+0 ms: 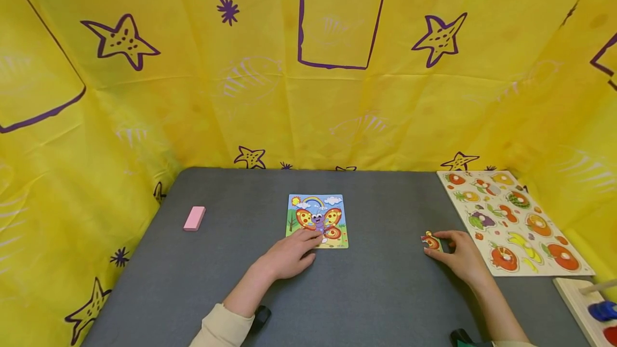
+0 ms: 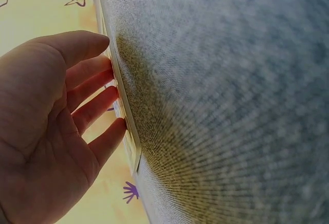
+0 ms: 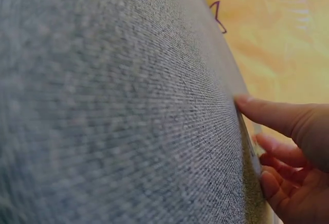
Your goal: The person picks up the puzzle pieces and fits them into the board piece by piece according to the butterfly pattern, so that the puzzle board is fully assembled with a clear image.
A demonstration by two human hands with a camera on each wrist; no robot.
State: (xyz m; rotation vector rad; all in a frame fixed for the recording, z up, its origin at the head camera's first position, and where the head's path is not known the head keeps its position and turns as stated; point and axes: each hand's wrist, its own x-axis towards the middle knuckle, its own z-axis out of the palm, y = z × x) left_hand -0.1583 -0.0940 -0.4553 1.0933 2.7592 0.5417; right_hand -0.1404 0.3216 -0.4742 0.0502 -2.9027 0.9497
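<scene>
A square butterfly puzzle [image 1: 315, 201] lies on the dark grey table [image 1: 241, 186], near the middle in the head view. My left hand [image 1: 289, 255] rests its fingertips on the puzzle's lower left part, which the hand hides. The left wrist view has the fingertips [image 2: 119, 124] on the puzzle's face and the thumb close to its edge [image 2: 134, 144]. Out to the right, my right hand [image 1: 460, 256] pinches a small puzzle piece [image 1: 431, 242] with an orange-red swirl, between thumb and fingers. From the right wrist, that piece shows edge-on, low over the table.
A pink block [image 1: 195, 218] lies at the left of the table. To the right is a wooden fruit board [image 1: 487, 256], just beyond my right hand. A wooden stand [image 1: 571, 299] with blue and red parts is at the lower right. Yellow cloth [image 1: 270, 106] surrounds the table.
</scene>
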